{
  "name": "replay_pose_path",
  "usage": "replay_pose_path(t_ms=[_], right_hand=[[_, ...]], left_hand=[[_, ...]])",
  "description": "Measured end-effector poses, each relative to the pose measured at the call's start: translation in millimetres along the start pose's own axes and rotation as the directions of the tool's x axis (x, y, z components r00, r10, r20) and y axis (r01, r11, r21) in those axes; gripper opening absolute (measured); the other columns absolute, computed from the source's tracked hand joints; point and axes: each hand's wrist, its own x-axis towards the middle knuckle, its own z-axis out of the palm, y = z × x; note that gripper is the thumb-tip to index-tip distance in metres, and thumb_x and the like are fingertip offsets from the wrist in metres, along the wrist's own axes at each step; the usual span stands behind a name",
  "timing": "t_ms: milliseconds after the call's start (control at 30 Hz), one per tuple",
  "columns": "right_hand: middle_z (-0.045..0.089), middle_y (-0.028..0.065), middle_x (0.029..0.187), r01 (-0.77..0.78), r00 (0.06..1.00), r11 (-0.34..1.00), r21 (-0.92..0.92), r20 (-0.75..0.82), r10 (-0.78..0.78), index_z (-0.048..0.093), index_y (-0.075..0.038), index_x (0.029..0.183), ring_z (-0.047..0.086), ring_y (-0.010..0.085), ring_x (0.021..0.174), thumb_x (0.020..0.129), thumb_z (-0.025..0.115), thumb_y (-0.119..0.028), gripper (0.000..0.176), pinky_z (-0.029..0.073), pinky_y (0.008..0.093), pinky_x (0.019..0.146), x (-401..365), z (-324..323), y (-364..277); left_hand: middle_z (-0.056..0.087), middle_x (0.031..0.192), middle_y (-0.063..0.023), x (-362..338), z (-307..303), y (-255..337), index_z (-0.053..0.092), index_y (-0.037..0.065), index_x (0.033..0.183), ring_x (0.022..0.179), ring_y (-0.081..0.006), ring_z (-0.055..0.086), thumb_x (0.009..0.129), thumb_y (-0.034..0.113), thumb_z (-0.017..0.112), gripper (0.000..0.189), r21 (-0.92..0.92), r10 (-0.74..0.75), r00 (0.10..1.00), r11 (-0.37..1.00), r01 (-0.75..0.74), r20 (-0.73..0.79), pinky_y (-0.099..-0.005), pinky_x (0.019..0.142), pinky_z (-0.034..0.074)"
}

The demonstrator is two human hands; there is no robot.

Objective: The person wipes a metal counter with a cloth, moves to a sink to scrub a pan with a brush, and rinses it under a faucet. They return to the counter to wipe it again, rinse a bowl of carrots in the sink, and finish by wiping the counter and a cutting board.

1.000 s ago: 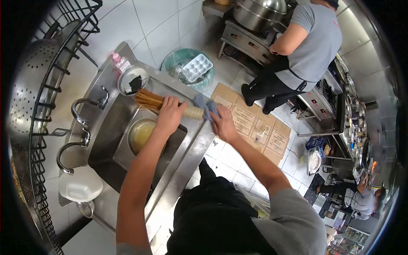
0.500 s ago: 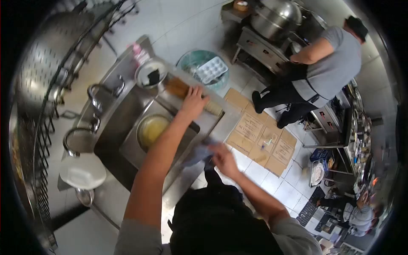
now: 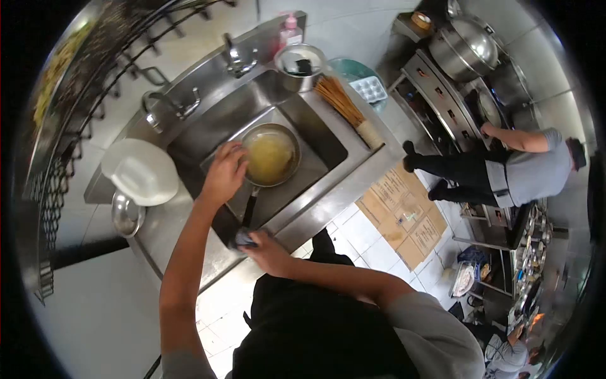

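A frying pan with yellowish liquid in it sits in the steel sink, its black handle toward me. My left hand is beside the pan's left rim, fingers loosely curved and apart, holding nothing. My right hand is closed on a bunched grey-blue cloth at the sink's front edge. The cloth overlaps the end of the pan's handle, so whether the hand also grips the handle I cannot tell. On the sink's right ledge lies a bamboo whisk brush.
A steel pot with a black item stands by a pink soap bottle. White bowls and a metal bowl sit at left. Flattened cardboard covers floor tiles. A co-worker stands at the stove.
My left hand has left the brush on the ledge and moved left to the pan. My right hand has carried the cloth left to the pan's handle end. The view has shifted.
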Motion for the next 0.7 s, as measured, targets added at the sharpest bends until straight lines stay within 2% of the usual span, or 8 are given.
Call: replay_pose_path(t_ms=[133,267,367,400,433,533,633,700], right_hand=[[0.048,0.0235,0.119,0.164,0.981,0.943,0.289,0.051,-0.186,0.066,-0.005,0.112,0.049,0.0385,0.108,0.075,0.066,-0.005,0.036,0.041,0.0448,0.094,40.1,54.1,-56.8],[0.054,0.0218,0.119,0.422,0.8,0.887,0.188,0.382,-0.462,0.069,-0.007,0.107,0.051,0.0367,0.112,0.082,0.061,-0.014,0.027,0.041,0.0461,0.099,37.5,76.5,-86.1],[0.054,0.0194,0.122,0.317,0.793,0.933,0.17,0.493,-0.359,0.069,-0.009,0.105,0.051,0.037,0.117,0.085,0.056,-0.015,0.024,0.042,0.0463,0.099,40.0,74.4,-51.1],[0.054,0.0184,0.123,0.304,0.714,0.949,0.086,0.639,-0.287,0.069,-0.01,0.106,0.051,0.0371,0.115,0.085,0.056,-0.015,0.025,0.041,0.0469,0.099,48.0,50.6,-38.8],[0.054,0.0183,0.122,0.374,0.803,0.919,0.129,0.45,-0.39,0.068,-0.01,0.107,0.051,0.0372,0.115,0.085,0.056,-0.013,0.026,0.042,0.046,0.098,41.4,32.5,-6.8],[0.052,0.0215,0.124,0.297,0.842,0.948,-0.111,0.499,-0.205,0.066,-0.01,0.11,0.051,0.0392,0.114,0.082,0.058,-0.01,0.029,0.045,0.0461,0.095,50.1,-52.6,63.8],[0.057,0.0242,0.119,0.0,0.929,0.955,-0.297,0.355,0.11,0.062,-0.011,0.113,0.058,0.0436,0.102,0.085,0.056,-0.008,0.03,0.049,0.0492,0.088,79.7,-143.4,115.9],[0.06,0.0237,0.111,-0.032,0.966,0.971,-0.237,0.243,0.091,0.059,-0.011,0.115,0.06,0.0443,0.096,0.086,0.055,-0.008,0.029,0.049,0.0503,0.084,119.0,-192.1,128.8]], left_hand=[[0.061,0.115,-0.0154,-86.8,-80.5,-11.3,0.063,0.002,0.106,0.104,-0.0345,0.058,0.083,0.0,0.065,0.024,-0.058,-0.109,0.967,0.994,0.098,-0.232,-0.0391,0.088,0.047],[0.064,0.108,-0.0125,-172.6,-128.8,-16.9,0.063,0.002,0.108,0.095,-0.0285,0.061,0.085,-0.001,0.064,0.023,-0.134,-0.34,0.88,0.94,0.313,-0.333,-0.0337,0.08,0.049],[0.065,0.107,-0.014,-228.5,-136.4,-19.0,0.063,0.002,0.109,0.093,-0.0265,0.063,0.087,0.001,0.063,0.022,-0.159,-0.512,0.779,0.857,0.49,-0.362,-0.0343,0.079,0.05],[0.065,0.107,-0.014,-245.6,-135.0,-14.5,0.063,0.002,0.109,0.093,-0.0265,0.063,0.087,0.001,0.063,0.022,-0.159,-0.529,0.759,0.845,0.51,-0.379,-0.0343,0.079,0.05],[0.066,0.106,-0.014,-259.3,-133.1,-8.5,0.063,0.001,0.109,0.092,-0.0257,0.063,0.088,0.002,0.062,0.021,-0.182,-0.588,0.71,0.804,0.567,-0.386,-0.0342,0.078,0.051],[0.067,0.103,-0.0146,-280.5,-106.2,3.3,0.063,-0.001,0.108,0.089,-0.0238,0.065,0.091,0.004,0.06,0.018,-0.293,-0.695,0.6,0.715,0.635,-0.396,-0.0333,0.075,0.053],[0.069,0.098,-0.0124,-269.2,-54.5,9.4,0.064,-0.001,0.108,0.084,-0.0192,0.065,0.093,0.007,0.06,0.017,-0.448,-0.703,0.642,0.702,0.554,-0.307,-0.0315,0.071,0.053],[0.069,0.094,-0.0077,-227.5,-24.3,24.3,0.065,0.0,0.108,0.081,-0.0129,0.063,0.094,0.009,0.061,0.017,-0.566,-0.712,0.66,0.655,0.5,-0.24,-0.0275,0.068,0.052]])
